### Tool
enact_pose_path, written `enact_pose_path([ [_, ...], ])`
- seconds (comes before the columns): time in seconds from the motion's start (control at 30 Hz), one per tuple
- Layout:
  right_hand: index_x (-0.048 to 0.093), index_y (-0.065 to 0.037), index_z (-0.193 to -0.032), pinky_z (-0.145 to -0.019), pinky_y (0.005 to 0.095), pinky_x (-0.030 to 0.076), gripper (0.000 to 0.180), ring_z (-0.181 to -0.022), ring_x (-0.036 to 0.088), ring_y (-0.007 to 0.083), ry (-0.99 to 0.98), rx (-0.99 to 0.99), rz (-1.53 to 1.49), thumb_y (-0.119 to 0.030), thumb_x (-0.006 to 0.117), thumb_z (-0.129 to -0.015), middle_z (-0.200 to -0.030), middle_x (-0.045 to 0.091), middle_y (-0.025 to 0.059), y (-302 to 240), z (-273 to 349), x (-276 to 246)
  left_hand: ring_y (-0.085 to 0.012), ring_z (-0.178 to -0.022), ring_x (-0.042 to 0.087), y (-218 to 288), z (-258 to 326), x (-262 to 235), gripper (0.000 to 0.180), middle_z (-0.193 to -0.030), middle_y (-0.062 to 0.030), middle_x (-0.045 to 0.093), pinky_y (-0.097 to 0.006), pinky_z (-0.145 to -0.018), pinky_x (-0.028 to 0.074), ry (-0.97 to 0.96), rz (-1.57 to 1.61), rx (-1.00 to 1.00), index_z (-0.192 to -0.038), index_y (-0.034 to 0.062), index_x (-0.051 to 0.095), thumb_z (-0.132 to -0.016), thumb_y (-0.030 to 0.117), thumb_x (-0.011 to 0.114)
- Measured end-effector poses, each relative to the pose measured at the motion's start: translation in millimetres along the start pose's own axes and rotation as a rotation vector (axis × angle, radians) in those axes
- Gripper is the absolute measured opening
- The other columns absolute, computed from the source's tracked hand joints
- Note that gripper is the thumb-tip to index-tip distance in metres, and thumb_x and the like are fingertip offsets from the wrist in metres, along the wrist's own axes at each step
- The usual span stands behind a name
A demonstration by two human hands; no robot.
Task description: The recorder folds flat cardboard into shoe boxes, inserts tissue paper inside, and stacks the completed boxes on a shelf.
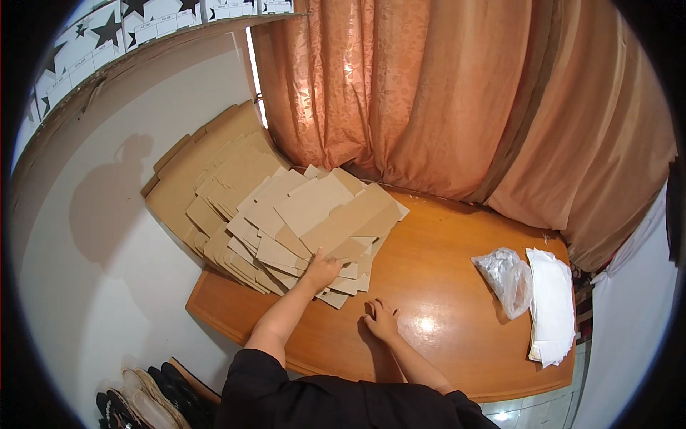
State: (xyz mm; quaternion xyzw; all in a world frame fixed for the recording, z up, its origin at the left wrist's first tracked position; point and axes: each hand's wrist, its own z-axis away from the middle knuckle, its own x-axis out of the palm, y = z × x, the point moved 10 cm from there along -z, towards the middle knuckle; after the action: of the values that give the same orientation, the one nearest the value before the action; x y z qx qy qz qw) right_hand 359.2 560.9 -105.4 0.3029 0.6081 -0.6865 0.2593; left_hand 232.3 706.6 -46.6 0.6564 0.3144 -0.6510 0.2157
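Flat cardboard blanks (314, 211) overlap across the table's (443, 250) left part. The left hand (324, 272) touches them towards the table's near side; whether its fingers grip cannot be told. The right hand (382, 319), near the table's front edge, is loosely uncurled, visibly empty. Sheets: presumably light, stiff, creasable, sliding; best held by 2 opposite edges.

Labels (156, 28), far left: print too small for us to read surely.
We note white label panels with fine dark lettering on white boxes (70, 44) patterned with black stars (108, 31), lined along the shelf (132, 59).
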Motion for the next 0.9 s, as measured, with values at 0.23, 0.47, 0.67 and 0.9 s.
enact_pose_path([
  [0.23,0.045,0.000,-0.123,-0.099,0.0396,0.035,0.044,-0.117,0.044,0.0333,0.407,0.023,-0.404,-0.016,0.058,-0.084,-0.127,0.044,0.0218,12.7,18.3,-71.8,-0.0270,-0.096,0.062,-30.4,88.2,-149.8,0.017,-0.100,-0.0102,0.065,-0.059,-0.101,0.027,0.892,0.606,-0.280,-0.094,0.0045,0.053,-0.095,0.012,0.039],
  [0.47,0.032,-0.007,-0.136,-0.101,0.0448,0.031,0.057,-0.125,0.036,0.0310,0.701,0.058,-0.872,-0.039,0.047,-0.092,-0.139,0.034,0.0172,30.1,51.9,-165.4,-0.0309,-0.096,0.061,-19.9,212.4,-221.4,0.028,-0.101,-0.0199,0.062,-0.051,-0.102,0.033,1.288,0.727,-0.311,-0.089,0.0005,0.047,-0.100,0.022,0.033],
  [0.67,0.025,-0.031,-0.139,-0.089,0.0642,0.032,0.069,-0.127,0.030,0.0313,0.377,0.185,-1.247,-0.071,0.034,-0.084,-0.142,0.027,0.0068,21.3,79.1,-183.9,-0.0285,-0.099,0.060,-2.8,251.1,-230.7,0.038,-0.107,-0.0223,0.057,-0.042,-0.095,0.043,1.319,1.105,-0.240,-0.088,-0.0009,0.045,-0.100,0.032,0.031],
  [0.9,0.043,-0.010,-0.118,-0.070,0.0485,0.052,0.056,-0.099,0.056,0.0299,0.332,0.171,-1.263,-0.058,0.041,-0.089,-0.109,0.050,0.0114,15.6,137.9,-160.3,-0.0302,-0.106,0.056,60.7,220.4,-231.3,0.034,-0.110,-0.0234,0.057,-0.047,-0.101,0.035,1.162,1.260,-0.058,-0.087,0.0018,0.044,-0.100,0.029,0.029],
])
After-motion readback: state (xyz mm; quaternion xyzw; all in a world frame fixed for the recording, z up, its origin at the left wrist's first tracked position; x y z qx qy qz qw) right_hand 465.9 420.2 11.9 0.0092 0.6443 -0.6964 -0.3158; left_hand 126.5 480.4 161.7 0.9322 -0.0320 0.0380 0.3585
